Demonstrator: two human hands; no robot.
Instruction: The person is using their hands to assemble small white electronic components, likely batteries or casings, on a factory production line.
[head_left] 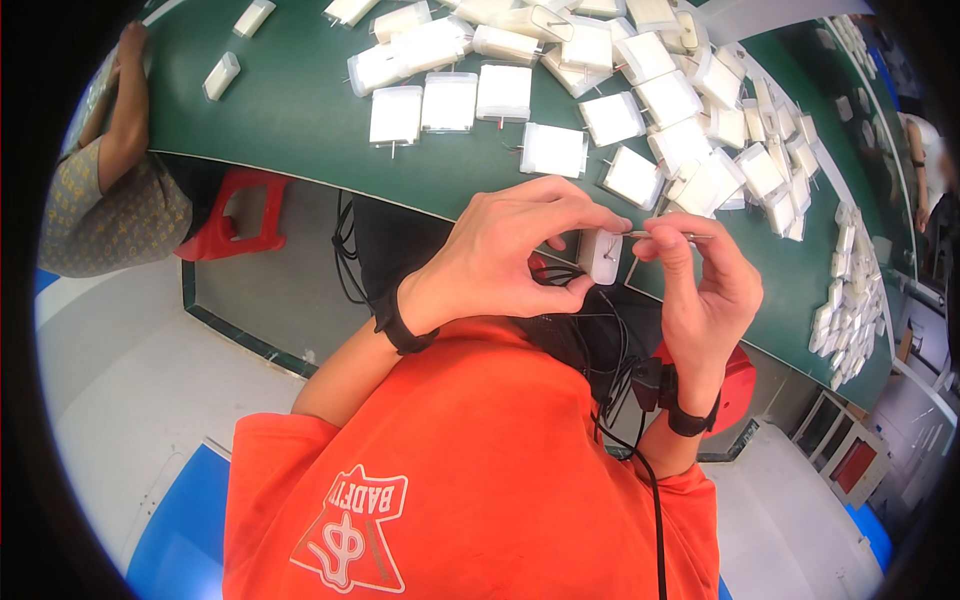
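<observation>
Between the thumb and fingers of my left hand (490,250) is a small white plastic case (600,256), its end face turned toward my right hand. A short metal pin or wire stands out of that face. My right hand (710,285) pinches a thin metal rod-like piece (692,236), whose tip reaches the upper edge of the case; its exact kind is too small to tell. Just beyond both hands, similar white rectangular cases (635,178) lie on the green table (300,120), several with thin metal pins sticking out.
A dense heap of white cases (680,145) covers the far right of the table, with more (850,300) along its right edge. Black cables (620,375) hang near my right wrist. At the left, a co-worker's arm (128,120) rests by the table, near a red stool (240,215).
</observation>
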